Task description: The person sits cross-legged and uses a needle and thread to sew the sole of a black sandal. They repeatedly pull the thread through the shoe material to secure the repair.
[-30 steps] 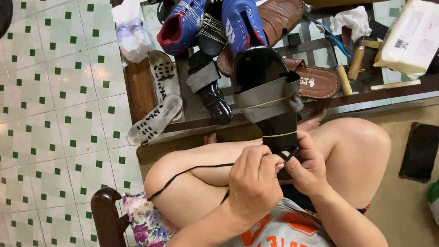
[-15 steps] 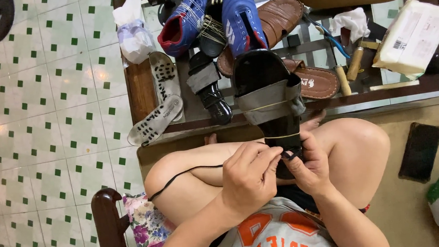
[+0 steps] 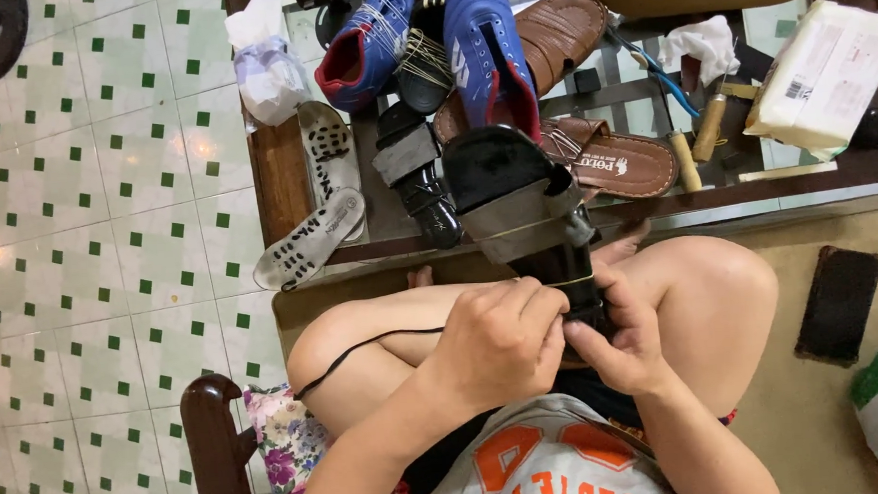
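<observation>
A black sandal with a grey strap (image 3: 517,198) rests toe-away on my lap, thin yellowish bands stretched across it. My left hand (image 3: 499,342) is curled over its near end, fingers pinched at the heel. My right hand (image 3: 619,333) grips the same end from the right, thumb pressed on the sole. A thin black cord (image 3: 364,346) runs from under my left hand across my left thigh.
A low wooden table (image 3: 280,175) ahead holds blue boots (image 3: 428,37), brown sandals (image 3: 605,158), a black shoe (image 3: 420,178), white insoles (image 3: 313,234), wooden-handled tools (image 3: 703,128) and a white packet (image 3: 820,72). A dark phone (image 3: 839,301) lies on the mat at right. Tiled floor spreads left.
The sandal and both hands have stayed on my lap; the fingers have shifted slightly at the heel end.
</observation>
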